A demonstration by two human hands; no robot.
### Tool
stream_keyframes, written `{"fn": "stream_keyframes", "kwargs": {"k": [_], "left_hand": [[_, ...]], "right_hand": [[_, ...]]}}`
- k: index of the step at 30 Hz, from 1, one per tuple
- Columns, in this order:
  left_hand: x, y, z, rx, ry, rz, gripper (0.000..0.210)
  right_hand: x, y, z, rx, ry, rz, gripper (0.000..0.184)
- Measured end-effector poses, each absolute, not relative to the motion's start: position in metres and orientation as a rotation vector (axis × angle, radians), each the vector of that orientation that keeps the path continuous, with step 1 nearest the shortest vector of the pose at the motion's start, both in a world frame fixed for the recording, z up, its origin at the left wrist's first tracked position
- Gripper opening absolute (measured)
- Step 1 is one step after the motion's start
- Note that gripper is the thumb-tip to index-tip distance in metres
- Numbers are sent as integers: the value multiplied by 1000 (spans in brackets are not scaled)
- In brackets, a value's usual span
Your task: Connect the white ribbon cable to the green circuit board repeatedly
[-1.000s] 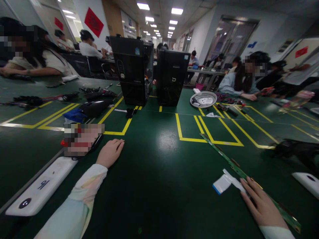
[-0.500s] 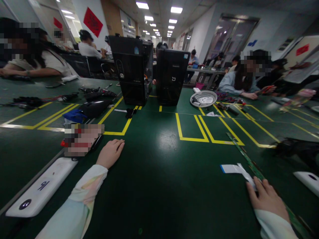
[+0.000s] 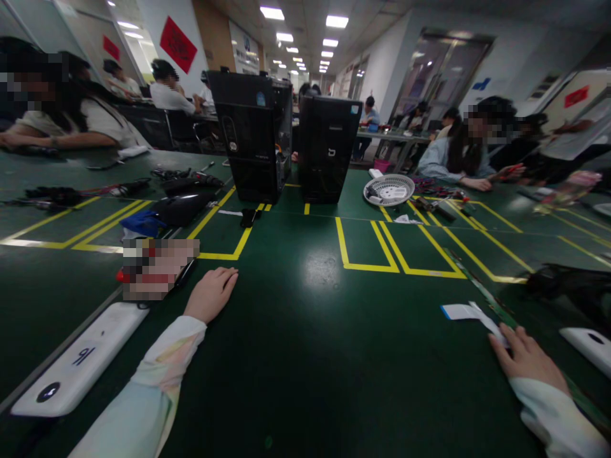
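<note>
My left hand (image 3: pixel 212 294) lies on the green table, its fingers extended close together and nothing in them. To its left is a blurred-out object with a phone-like dark edge. At the right, my right hand (image 3: pixel 532 361) is over a long, narrow green circuit board strip (image 3: pixel 492 298), its fingers on the board and its lower part hidden under hand and sleeve. A white flat ribbon cable (image 3: pixel 461 312) with a blue end runs out from under the fingertips to the left.
Two black computer towers (image 3: pixel 329 152) stand at the back middle. Behind the right-hand tape lines sits a white round basket (image 3: pixel 389 190). A white device (image 3: pixel 81 359) lies at left, another white device (image 3: pixel 589 350) at far right. Cables and a co-worker (image 3: pixel 458 152) are farther back.
My right hand has shifted right and slightly away from me, and the circuit board strip and ribbon cable have moved right along with it. The left hand stays in place.
</note>
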State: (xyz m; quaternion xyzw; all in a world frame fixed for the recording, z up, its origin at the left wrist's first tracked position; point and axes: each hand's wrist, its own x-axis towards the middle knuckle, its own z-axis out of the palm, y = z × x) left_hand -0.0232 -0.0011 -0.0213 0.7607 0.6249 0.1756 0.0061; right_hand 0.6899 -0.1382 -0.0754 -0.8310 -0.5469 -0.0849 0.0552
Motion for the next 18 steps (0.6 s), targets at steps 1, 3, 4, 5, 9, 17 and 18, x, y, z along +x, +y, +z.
{"fn": "stream_keyframes", "kwargs": {"k": [1, 3, 4, 5, 9, 17, 18], "left_hand": [[-23, -1, -21, 2374, 1956, 543, 55], [-22, -2, -19, 2358, 1959, 531, 55], [-21, -2, -18, 2350, 1960, 529, 55], [-21, -3, -17, 2343, 1961, 530, 55], [-20, -4, -16, 2329, 1961, 545, 53], [-19, -5, -15, 2317, 1964, 572, 51], [-19, -5, -15, 2312, 1966, 568, 50]], "right_hand": [[690, -138, -73, -2552, -1645, -201, 82], [690, -136, -69, -2593, -1625, -109, 80], [689, -135, -67, -2590, -1621, -95, 80], [688, -135, -66, -2585, -1614, -92, 80], [681, -134, -61, -2579, -1593, -91, 82], [656, -149, -62, -2395, -1606, -354, 68], [653, -150, -64, -2342, -1632, -315, 65]]}}
